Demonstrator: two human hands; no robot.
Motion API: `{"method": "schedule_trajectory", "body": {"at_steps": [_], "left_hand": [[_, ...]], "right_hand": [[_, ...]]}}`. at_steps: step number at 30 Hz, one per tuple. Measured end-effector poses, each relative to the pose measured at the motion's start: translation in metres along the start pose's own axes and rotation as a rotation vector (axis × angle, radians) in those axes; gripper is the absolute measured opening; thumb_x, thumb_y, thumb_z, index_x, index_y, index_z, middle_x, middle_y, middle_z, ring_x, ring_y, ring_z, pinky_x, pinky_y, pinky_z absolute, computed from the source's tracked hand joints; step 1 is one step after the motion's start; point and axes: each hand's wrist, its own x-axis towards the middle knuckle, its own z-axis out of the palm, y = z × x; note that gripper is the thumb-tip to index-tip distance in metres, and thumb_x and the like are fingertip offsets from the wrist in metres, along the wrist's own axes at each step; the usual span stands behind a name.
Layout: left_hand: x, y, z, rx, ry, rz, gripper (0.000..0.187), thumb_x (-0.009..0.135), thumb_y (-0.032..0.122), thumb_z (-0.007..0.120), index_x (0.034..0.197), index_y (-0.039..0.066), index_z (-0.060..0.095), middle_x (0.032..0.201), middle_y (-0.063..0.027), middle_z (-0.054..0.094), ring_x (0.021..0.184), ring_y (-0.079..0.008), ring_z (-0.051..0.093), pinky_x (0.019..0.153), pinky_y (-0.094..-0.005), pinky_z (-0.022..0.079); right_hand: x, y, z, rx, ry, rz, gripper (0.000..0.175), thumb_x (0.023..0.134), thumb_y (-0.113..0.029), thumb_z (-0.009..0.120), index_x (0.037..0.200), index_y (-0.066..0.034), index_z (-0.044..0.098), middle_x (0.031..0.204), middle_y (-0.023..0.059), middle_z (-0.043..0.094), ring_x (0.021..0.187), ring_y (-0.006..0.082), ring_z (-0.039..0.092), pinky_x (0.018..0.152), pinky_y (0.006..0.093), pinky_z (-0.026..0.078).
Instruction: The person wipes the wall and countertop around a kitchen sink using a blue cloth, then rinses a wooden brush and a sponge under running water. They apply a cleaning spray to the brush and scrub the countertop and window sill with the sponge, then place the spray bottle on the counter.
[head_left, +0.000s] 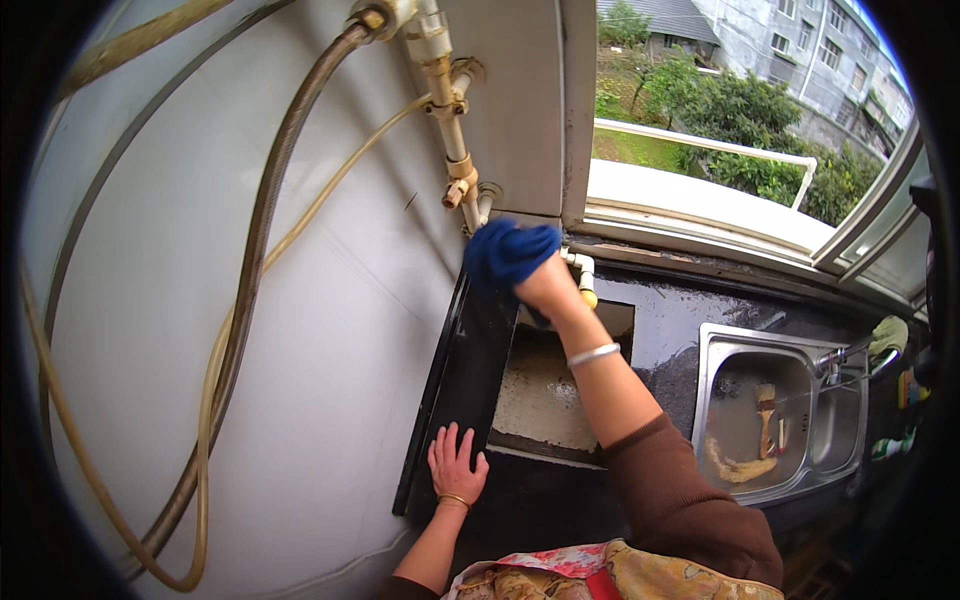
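Observation:
My right hand grips a bunched blue cloth at the far left corner of the black countertop, where the pipes meet the wall. Slight blur shows on the cloth, and it hides part of the corner and my fingertips. Flat on the countertop's left part, near its edge, my left hand rests with its fingers spread and nothing held. Between and beyond my hands lies a rectangular cut-out with a dirty, wet-looking surface inside it.
Valves and a vertical pipe stand on the wall, with a braided hose hanging at left. A white elbow pipe is behind the cut-out. To the right, a steel sink holds a brush. The window frame borders the back.

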Motion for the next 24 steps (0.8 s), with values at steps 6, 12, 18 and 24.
{"method": "schedule_trajectory", "body": {"at_steps": [6, 12, 18, 24], "left_hand": [[0.054, 0.046, -0.027, -2.096, -0.006, -0.562, 0.062, 0.100, 0.033, 0.058, 0.154, 0.013, 0.034, 0.155, -0.0079, 0.040, 0.136, -0.0274, 0.049, 0.111, -0.0464, 0.043], [0.140, 0.064, -0.089, -2.440, -0.060, -0.379, 0.051, 0.105, 0.047, 0.044, 0.145, 0.015, 0.048, 0.144, -0.0060, 0.054, 0.133, -0.0251, 0.052, 0.110, -0.0509, 0.043], [0.291, 0.061, -0.154, -1.582, 0.375, -0.070, 0.041, 0.090, 0.002, 0.068, 0.130, 0.006, 0.057, 0.123, -0.0039, 0.064, 0.104, -0.0165, 0.064, 0.090, -0.0340, 0.054], [0.380, 0.084, -0.174, -1.203, 0.083, -0.365, 0.042, 0.078, 0.016, 0.081, 0.117, 0.013, 0.066, 0.106, -0.0030, 0.070, 0.094, -0.0185, 0.066, 0.075, -0.0415, 0.055]], "right_hand": [[-0.090, -0.088, 0.053, -0.623, -0.758, 0.124, 0.070, 0.070, -0.009, 0.079, 0.135, -0.0107, 0.055, 0.137, 0.0209, 0.053, 0.114, 0.0428, 0.058, 0.097, 0.0458, 0.052], [-0.094, -0.127, -0.021, -0.102, -0.439, 0.031, 0.052, 0.078, -0.014, 0.078, 0.127, -0.0054, 0.061, 0.122, 0.0145, 0.061, 0.101, 0.0246, 0.065, 0.078, 0.0356, 0.057], [-0.202, -0.082, -0.105, -0.314, -0.108, 0.406, 0.023, 0.087, -0.018, 0.072, 0.105, -0.0033, 0.069, 0.084, 0.0107, 0.071, 0.075, 0.0191, 0.069, 0.072, 0.0316, 0.055], [-0.332, -0.063, -0.125, -0.366, -0.229, 0.721, 0.026, 0.085, -0.022, 0.072, 0.104, -0.0043, 0.071, 0.089, 0.0142, 0.074, 0.086, 0.0302, 0.072, 0.078, 0.0384, 0.057]]}}
